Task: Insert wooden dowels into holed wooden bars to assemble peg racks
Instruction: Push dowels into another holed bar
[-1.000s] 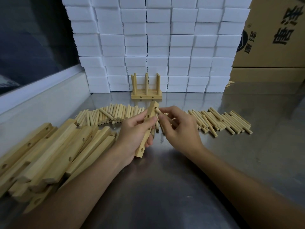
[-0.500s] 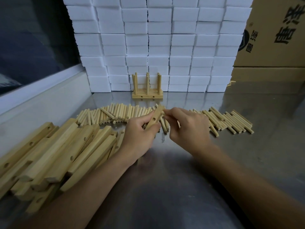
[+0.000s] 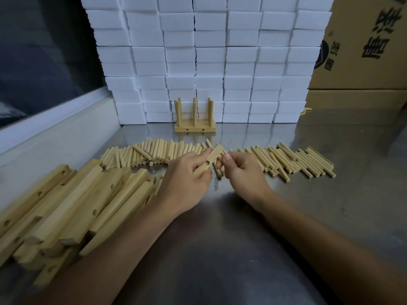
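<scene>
— While the steel table (image 3: 253,227) fills most of the view, what stands at its far edge?

— A wall of white foam blocks (image 3: 209,58), stacked in even courses, with a cardboard carton (image 3: 361,45) bearing dark print to its right. A dark window (image 3: 44,53) runs along the left side above a pale sill.

— And the wood?

— A big loose heap of holed bars (image 3: 72,205) lies on the left of the table, overlapping one another, holes showing on several faces. Beyond the hands a long row of dowels (image 3: 154,153) stretches across, and it carries on at the right as a second spread of dowels (image 3: 297,161). Against the foot of the foam blocks stands one finished rack (image 3: 195,119), its pegs upright in the base.

— What do the hands do?

— The left hand (image 3: 185,179) grips a single bar (image 3: 209,161), fingers curled round its lower part, so the bar slants up and away over the dowel row, one hole facing the camera. The right hand (image 3: 244,172) sits just beside it, fingers curled with the thumb tip up near the bar's upper end.

— Does the right hand hold a dowel?

— A short piece of dowel seems to poke out beneath its fingers, but with the loose ones lying just behind I cannot tell whether it is pinched or not.
</scene>
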